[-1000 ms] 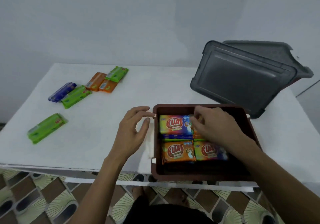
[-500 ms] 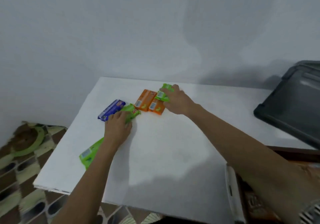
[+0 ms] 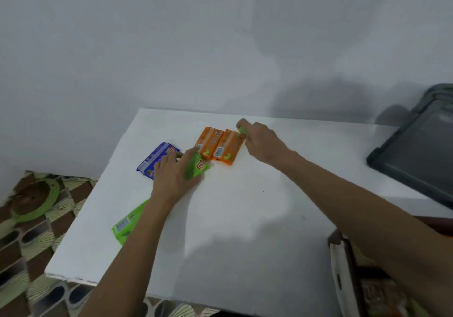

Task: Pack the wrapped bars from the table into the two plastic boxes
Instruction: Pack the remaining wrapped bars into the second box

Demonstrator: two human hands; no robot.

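My left hand [image 3: 175,175] is closed over a green wrapped bar [image 3: 197,168] on the white table [image 3: 245,218]. A blue bar [image 3: 157,158] lies just left of it. My right hand [image 3: 262,141] grips another green bar [image 3: 242,130], mostly hidden under the fingers, at the far end of two orange bars [image 3: 209,142] [image 3: 228,150] lying side by side. A third green bar [image 3: 128,222] sits near the table's left edge, partly behind my left forearm. The brown plastic box [image 3: 348,267] with packed bars is at the bottom right.
A grey box lid [image 3: 421,159] leans at the right edge of the view, with a grey box behind it. A patterned tiled floor lies beyond the table's left edge, with a green ring [image 3: 36,201] on it. A white wall stands behind the table.
Both hands left the brown box and reached to the bars at the table's far left. Since half a second ago each hand has closed on a green bar.
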